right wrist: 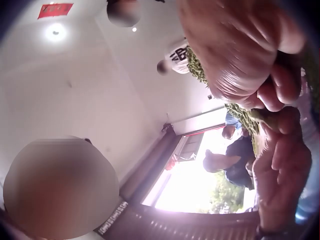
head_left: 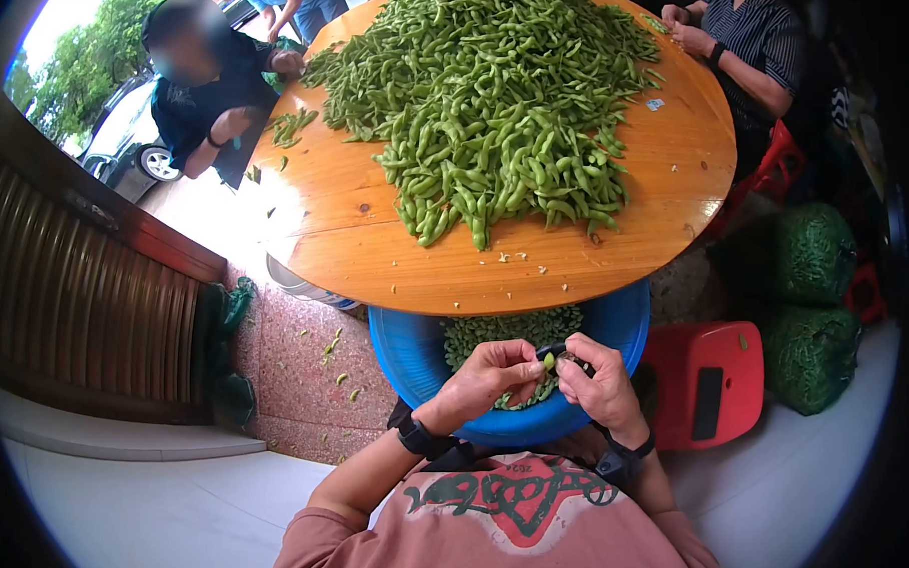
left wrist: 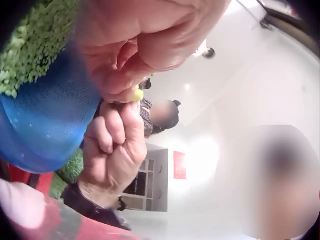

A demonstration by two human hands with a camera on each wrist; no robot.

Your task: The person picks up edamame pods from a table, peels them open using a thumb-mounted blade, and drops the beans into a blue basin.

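A green pod [head_left: 548, 362] is pinched between the two hands above the blue tub [head_left: 385, 372]. My left hand [head_left: 496, 375] holds its left side with thumb and forefinger. My right hand [head_left: 598, 382] has its fingers curled round the other end, mostly hidden. In the left wrist view a yellow-green bit [left wrist: 138, 94] shows between the fingertips, and in the right wrist view part of the pod [right wrist: 267, 118] shows between both hands. Shelled green beans [head_left: 457, 341] lie in the tub below. A large heap of pods [head_left: 509, 112] covers the wooden table [head_left: 353, 257].
A red stool [head_left: 743, 374] stands right of the tub, with green net sacks [head_left: 812, 357] beyond it. One person [head_left: 203, 102] is at the table's left and another [head_left: 757, 53] at its right. Loose pods [head_left: 340, 378] lie on the floor at the left.
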